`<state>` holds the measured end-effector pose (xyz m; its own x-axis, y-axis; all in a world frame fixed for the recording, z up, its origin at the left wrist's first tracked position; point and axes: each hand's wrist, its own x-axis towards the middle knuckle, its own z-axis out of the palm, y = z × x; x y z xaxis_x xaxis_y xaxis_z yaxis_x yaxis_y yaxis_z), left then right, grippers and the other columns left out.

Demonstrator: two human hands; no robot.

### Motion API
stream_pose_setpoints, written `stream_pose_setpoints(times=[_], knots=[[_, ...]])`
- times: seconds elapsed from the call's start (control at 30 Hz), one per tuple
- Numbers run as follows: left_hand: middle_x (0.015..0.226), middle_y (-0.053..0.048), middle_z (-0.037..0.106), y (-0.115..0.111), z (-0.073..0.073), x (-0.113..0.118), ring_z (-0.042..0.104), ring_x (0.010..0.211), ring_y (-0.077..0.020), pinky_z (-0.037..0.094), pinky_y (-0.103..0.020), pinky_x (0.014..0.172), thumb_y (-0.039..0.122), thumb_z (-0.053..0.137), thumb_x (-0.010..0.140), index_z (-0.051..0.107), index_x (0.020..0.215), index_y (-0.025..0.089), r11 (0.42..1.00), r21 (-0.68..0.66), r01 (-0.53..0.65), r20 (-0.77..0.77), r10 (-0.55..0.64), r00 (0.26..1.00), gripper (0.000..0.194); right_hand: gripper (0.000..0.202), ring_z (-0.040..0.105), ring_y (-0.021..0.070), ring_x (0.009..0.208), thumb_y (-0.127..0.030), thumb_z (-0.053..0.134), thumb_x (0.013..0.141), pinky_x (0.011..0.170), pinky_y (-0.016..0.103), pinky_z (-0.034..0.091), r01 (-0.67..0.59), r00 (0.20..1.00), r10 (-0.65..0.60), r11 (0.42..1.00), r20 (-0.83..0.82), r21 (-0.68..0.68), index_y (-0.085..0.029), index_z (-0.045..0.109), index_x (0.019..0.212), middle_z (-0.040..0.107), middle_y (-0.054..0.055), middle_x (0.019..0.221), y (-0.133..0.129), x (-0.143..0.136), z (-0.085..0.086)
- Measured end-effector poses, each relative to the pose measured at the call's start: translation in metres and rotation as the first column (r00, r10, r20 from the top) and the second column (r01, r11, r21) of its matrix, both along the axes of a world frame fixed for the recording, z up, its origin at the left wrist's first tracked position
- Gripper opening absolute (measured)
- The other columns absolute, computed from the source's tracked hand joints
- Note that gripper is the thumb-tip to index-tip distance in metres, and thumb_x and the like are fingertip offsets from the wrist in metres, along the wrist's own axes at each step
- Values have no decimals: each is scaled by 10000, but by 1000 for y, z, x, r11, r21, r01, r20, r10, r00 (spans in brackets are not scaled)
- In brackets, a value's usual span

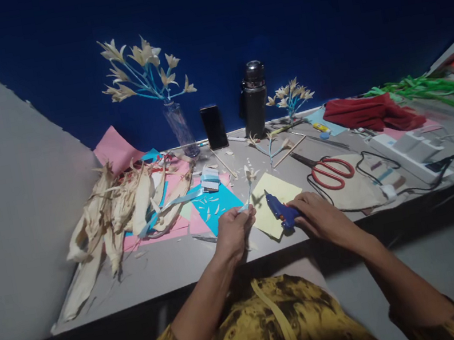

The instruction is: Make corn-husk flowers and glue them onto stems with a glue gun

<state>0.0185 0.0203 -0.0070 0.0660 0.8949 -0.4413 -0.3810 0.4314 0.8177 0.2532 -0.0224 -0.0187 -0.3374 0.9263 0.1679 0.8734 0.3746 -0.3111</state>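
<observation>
Between the closed fingers of my left hand (233, 231) is the thin stem of a small handmade flower (249, 175), its pale petals pointing up. My right hand (324, 216) is closed on a blue glue gun (281, 211), whose nozzle points up and to the left. Under the glue gun lies a pale yellow sheet of paper (286, 185). Left of the flower, a blue sheet (229, 198) bears several small cut petals. Behind the yellow sheet lies a flower sprig (269, 148) with light-blue stems.
Dried corn husks (108, 219) pile up at the left. A glass vase of flowers (180, 128), a phone (214, 127) and a flask (254, 101) stand along the wall. Red-handled scissors (332, 172), a red cloth (368, 113) and a power strip (407, 154) with cords lie at right.
</observation>
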Motion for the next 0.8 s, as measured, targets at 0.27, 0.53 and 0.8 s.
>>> stream_pose_setpoints(times=[0.27,0.53,0.8], knots=[[844,-82,721,2,-6,-3,698,826,-150,571,-289,838,216,840,645,645,751,111,1000,6,-7,33,7,999,245,348,606,290,1029,-353,497,928,881,395,497,263,880,-230,964,-416,23,-185,557,1227,624,129,1173,-9,39,19],[550,38,553,-5,0,4,511,430,-83,450,-206,429,289,693,724,569,740,146,987,136,83,-160,-61,985,190,261,605,238,1049,-217,528,923,911,332,484,-290,818,216,955,-533,-58,-201,587,1177,635,109,1145,-16,12,33],[523,40,550,-10,17,8,516,389,-78,387,-192,424,263,653,735,587,705,137,965,214,150,-336,-71,939,146,247,585,221,1003,-151,480,939,866,332,483,-335,826,278,942,-490,-31,-209,552,1167,609,101,1099,-8,4,33]])
